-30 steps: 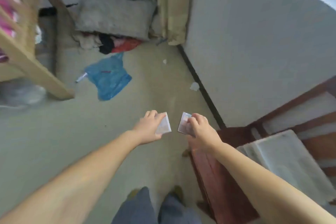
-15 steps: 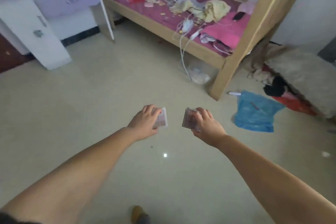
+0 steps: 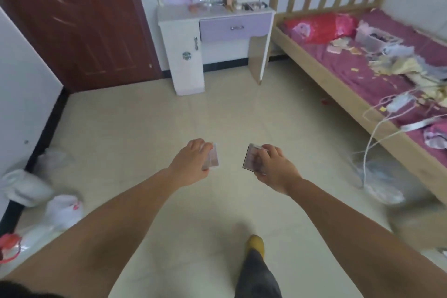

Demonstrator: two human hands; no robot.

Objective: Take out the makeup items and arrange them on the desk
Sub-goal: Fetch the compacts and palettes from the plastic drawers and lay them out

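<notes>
we hold both arms stretched forward over the pale floor [image 3: 150, 133], well short of the white and purple desk [image 3: 212, 31] that stands against the far wall. our left hand [image 3: 193, 159] turns palm down, its fingers and thumb curled round a small clear makeup case [image 3: 213, 158] whose edge pokes out toward the desk. our right hand [image 3: 275, 167] mirrors it, wrist bent slightly inward, fingertips pinching a second dark-rimmed makeup palette [image 3: 250, 159] tilted on edge. the two items sit apart, with bare floor between them. a few small makeup things already stand on the desk top, beside the wooden bed [image 3: 338, 84]
</notes>
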